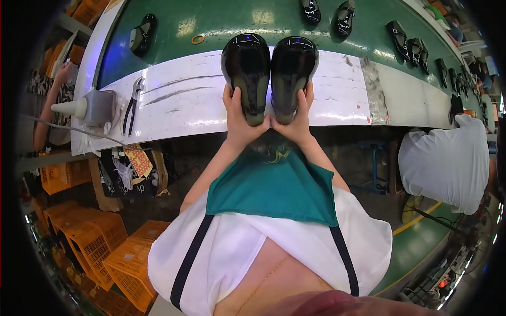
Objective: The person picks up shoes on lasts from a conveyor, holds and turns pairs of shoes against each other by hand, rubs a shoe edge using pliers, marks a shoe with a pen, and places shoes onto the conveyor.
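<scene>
Side by side above the white worktop's edge are two glossy black shoes, their rounded toes pointing away from me. My left hand (242,128) is closed around the heel end of the left shoe (245,60), with the thumb along its side. In the same way, my right hand (295,128) grips the heel end of the right shoe (295,60). Dull olive-grey surfaces show in both shoe openings. My fingers under the shoes are partly hidden, and the hands nearly touch between the heels.
Pincers (132,108) and a nozzled bottle (95,108) occupy the white worktop (184,105) at left. Beyond, a green belt (221,18) carries a yellow ring (197,39) and several black shoes (345,20). Orange crates (95,242) stand lower left. One co-worker (445,163) is right, another's arm (50,102) left.
</scene>
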`<state>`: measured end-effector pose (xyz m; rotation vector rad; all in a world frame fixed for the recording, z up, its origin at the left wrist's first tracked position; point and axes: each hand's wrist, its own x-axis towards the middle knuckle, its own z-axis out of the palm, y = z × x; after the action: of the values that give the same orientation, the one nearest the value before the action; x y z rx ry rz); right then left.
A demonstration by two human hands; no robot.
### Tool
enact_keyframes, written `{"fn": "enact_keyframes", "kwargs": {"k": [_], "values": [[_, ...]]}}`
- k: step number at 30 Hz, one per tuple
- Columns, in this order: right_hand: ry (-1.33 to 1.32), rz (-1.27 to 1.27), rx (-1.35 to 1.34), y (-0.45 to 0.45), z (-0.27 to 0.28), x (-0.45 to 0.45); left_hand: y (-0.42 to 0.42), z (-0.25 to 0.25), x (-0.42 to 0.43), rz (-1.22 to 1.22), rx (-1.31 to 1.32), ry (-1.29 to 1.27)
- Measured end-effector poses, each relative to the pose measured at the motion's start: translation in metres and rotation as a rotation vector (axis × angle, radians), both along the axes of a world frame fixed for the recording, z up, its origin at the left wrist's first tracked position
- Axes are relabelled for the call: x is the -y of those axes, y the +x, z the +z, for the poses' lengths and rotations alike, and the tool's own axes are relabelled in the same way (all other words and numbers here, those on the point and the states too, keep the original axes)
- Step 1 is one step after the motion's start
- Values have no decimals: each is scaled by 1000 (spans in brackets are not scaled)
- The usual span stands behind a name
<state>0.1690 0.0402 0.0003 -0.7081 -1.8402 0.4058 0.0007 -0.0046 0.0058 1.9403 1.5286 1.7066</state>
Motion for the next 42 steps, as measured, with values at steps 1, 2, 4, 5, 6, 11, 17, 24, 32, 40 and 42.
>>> {"fn": "enact_keyframes", "kwargs": {"k": [1,2,4,5,6,11,17,24,32,40,42], "values": [[1,-6,4,1,-2,0,0,0,0,4,-8,1],[1,-12,8,1,-4,1,0,0,1,3,-9,2],[4,-7,5,1,-4,1,1,-1,2,13,-27,6],[5,-3,2,2,-4,2,1,-2,3,10,-28,7],[5,-7,2,2,-5,4,1,-4,3,8,-21,11],[-14,32,-64,4,-7,7,1,-9,3,-20,-17,67],[-277,205,-176,22,-10,0,-23,-20,11,-346,397,-251],[-1430,439,-730,36,18,6,-39,19,13,-664,1205,-782],[-1499,432,-880,25,48,14,-27,39,12,-732,1514,-790],[-1500,445,-925,24,29,10,-30,34,11,-756,1556,-794],[-1501,453,-915,22,35,11,-29,38,10,-747,1544,-783]]}}
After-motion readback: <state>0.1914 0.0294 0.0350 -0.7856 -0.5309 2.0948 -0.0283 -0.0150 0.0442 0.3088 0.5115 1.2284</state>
